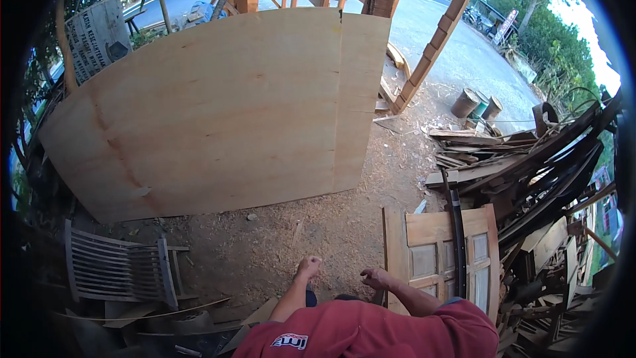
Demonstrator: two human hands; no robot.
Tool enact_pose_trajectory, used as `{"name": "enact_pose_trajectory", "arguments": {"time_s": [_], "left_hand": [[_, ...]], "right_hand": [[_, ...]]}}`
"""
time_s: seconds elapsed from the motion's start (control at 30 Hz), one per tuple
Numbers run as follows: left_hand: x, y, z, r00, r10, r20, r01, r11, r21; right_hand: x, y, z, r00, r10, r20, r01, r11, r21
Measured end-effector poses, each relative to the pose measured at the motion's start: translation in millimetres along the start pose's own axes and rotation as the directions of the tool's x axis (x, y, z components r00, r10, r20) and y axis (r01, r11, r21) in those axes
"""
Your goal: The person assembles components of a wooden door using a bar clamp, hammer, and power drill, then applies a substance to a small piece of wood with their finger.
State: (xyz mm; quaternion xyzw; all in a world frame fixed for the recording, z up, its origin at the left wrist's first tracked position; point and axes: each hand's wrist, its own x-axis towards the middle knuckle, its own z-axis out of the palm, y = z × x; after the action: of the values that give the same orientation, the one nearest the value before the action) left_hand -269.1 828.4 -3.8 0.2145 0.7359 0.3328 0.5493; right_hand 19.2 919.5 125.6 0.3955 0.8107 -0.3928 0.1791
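A very big, flat wooden sheet (252, 113) is in front of the person, past the brown ground (265, 235) with its curly wood bits; I can't tell how it is propped up. It looks thin for its size, so it would likely bend and wobble, and be more clumsy than heavy. Its face looks smooth and may slip, so the best place to hold it is by two edges, with hands far apart. Next in size is the wooden door (423, 260), on the right, with a long dark bar (457, 232) across it. It looks stiff and is probably heavy; its side edges would be good to grab, and its small panels may be too weak to push on. Smaller are the two bare hands, low in the middle and apart from each other. The left hand (309, 266) is above the ground, touching neither the sheet nor the door. The right hand (376, 278) is near the door's left side; I can't tell if they touch. The fingers of both hands look curled in, but they are too small to show how far open they are, or if they pinch something tiny.
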Motion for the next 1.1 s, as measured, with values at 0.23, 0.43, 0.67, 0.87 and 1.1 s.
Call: {"name": "enact_pose_trajectory", "arguments": {"time_s": [0.23, 0.43, 0.67, 0.87, 1.1], "left_hand": [[58.6, 31.5, -82.8, 0.956, -0.25, -0.156, 0.225, 0.961, -0.164], [137.2, 102.7, -97.5, 0.927, -0.361, -0.102, 0.375, 0.898, 0.231], [255.1, 318.7, -108.2, 0.995, -0.06, 0.078, -0.018, 0.663, 0.748], [362.8, 489.2, 3.0, 0.951, -0.107, 0.289, -0.226, 0.398, 0.889], [425.5, 644.1, 295.3, 0.499, -0.236, 0.834, -0.861, -0.243, 0.447]], "right_hand": [[66.8, 45.3, -86.8, 0.987, 0.149, -0.052, -0.147, 0.988, 0.038], [128.8, 112.0, -168.6, 0.894, 0.24, -0.378, -0.082, 0.918, 0.388], [145.7, 179.5, -223.5, 0.7, 0.64, -0.317, 0.009, 0.436, 0.9], [121.8, 169.5, -242.8, 0.419, 0.906, -0.066, 0.364, -0.101, 0.926], [133.1, 153.6, -240.2, 0.19, 0.982, 0.0, 0.672, -0.13, 0.729]]}}
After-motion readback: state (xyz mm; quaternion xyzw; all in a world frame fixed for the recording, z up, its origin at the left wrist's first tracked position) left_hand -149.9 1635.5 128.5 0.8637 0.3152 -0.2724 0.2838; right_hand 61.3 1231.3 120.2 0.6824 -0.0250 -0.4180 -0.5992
